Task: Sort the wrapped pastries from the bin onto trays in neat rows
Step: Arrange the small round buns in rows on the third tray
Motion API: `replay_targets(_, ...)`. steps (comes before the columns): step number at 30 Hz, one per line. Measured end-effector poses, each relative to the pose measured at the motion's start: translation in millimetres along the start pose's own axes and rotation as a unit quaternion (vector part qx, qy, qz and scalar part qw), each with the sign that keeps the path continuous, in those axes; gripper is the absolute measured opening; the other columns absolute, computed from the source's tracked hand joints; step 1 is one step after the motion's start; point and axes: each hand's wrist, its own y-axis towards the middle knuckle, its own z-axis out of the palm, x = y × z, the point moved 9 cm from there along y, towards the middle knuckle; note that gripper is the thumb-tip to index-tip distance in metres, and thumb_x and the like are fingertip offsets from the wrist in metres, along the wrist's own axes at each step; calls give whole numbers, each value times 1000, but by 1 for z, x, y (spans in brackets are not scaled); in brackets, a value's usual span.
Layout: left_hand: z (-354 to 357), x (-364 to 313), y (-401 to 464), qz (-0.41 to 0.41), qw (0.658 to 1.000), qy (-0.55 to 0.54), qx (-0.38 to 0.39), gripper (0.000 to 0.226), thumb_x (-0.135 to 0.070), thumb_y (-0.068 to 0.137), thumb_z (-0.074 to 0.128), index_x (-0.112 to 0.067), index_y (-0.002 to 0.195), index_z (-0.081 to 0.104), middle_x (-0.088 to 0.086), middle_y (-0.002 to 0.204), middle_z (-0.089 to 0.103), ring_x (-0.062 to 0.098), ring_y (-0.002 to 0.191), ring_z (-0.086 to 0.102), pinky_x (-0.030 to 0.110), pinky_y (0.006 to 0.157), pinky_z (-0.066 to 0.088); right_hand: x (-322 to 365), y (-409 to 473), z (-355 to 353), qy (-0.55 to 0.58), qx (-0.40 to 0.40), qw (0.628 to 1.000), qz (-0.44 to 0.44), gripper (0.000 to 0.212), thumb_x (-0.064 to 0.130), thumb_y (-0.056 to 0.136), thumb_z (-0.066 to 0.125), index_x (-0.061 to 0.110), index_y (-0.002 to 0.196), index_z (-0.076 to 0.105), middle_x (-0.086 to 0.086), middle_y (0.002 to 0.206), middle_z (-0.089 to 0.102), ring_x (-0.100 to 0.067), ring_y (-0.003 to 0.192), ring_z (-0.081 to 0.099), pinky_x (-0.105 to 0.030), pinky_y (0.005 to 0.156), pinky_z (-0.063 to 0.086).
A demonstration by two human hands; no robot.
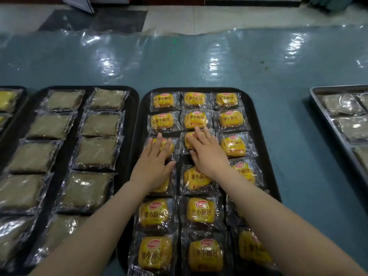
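- Wrapped pastries in yellow printed packs fill the black tray (pixel 256 108) in three columns; both hands lie flat on packs in the third row from the far edge.
- Left hand (pixel 153 166) rests with straight, slightly spread fingers on the left-column pack (pixel 166 145); right hand (pixel 207 152) presses with flat fingers on the middle-column pack (pixel 190 139). Neither grips anything.
- Each pack sits directly under its own hand, long axis running left to right. The middle pack looks slightly skewed against the row beyond the fingertips, so the right hand is best placed to square it.
- Just nearer than the right hand, the next middle pack (pixel 196 178) also sits tilted.
- Left of the hands, a second black tray (pixel 133 108) carries larger brown pastries in clear wrap (pixel 95 152); well right, a metal tray (pixel 314 92) holds similar ones.
- Table (pixel 199 62) wears glossy blue-green plastic sheeting; tiled floor (pixel 239 16) lies beyond. No bin is in view.
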Motion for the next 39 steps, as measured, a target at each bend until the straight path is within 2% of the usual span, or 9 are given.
replay_targets(5,19,11,7,-22,998,-16,63,68,-64,89,17,-41,143,-18,-4,149,-32,19,133,-32,43,114,0,1,9,14,-10,61,998,-28,55,41,102,30,33,152,8,-3,161,-9,-28,146,-12,-41,116,-1)
replay_targets(9,26,16,-4,-61,997,-17,49,77,-74,78,7,-42,137,-30,-2,148,-37,21,135,-32,44,112,5,8,-13,25,-3,70,996,-49,58,45,101,29,32,152,6,-3,160,-12,-26,145,-17,-40,116,-4)
replay_targets(16,21,13,-4,-58,998,-2,39,80,-75,76,2,-37,138,-31,3,149,-35,21,135,-31,42,113,1,9,-20,25,-12,72,997,-28,62,50,100,28,32,152,0,-4,158,-20,-27,143,-23,-42,116,-6)
replay_targets(19,15,7,-4,-45,999,21,4,78,-72,79,0,-33,141,-27,6,151,-30,22,137,-27,37,111,-7,12,-17,18,9,47,998,-30,60,47,100,30,30,152,5,-5,159,-18,-25,143,-23,-42,116,-6)
replay_targets(23,3,3,13,-44,999,-4,-30,75,-68,83,3,-32,142,-23,4,152,-26,19,140,-23,35,112,-6,4,9,-7,44,-7,999,-18,55,39,102,30,27,152,11,-1,160,-12,-21,145,-18,-39,115,-4)
replay_targets(27,-6,1,46,-42,997,-41,-40,74,-67,83,11,-36,142,-22,2,153,-27,17,142,-15,37,111,13,-10,45,-20,60,-2,998,1,56,35,102,34,24,153,12,-4,161,-7,-25,146,-12,-39,116,3)
replay_targets(30,-12,3,73,-49,997,-36,-36,70,-59,91,24,-36,146,-11,1,155,-23,21,143,-10,44,110,25,-15,64,-18,26,7,1000,-5,56,35,102,35,24,152,13,-5,161,-3,-29,146,-10,-44,118,6)
replay_targets(34,-11,7,94,-37,999,20,3,64,-57,93,22,-33,149,0,6,157,-15,25,142,-14,41,112,3,-20,74,-10,2,29,1000,-2,58,37,101,34,23,153,11,-3,161,1,-29,147,-8,-43,117,1)
replay_targets(39,-9,14,78,-23,1000,21,-3,67,-60,89,15,-32,149,6,7,157,-11,24,142,-16,38,111,-2,-16,59,-2,21,18,1000,-10,57,37,101,35,23,152,14,-1,161,3,-28,147,-7,-42,116,1)
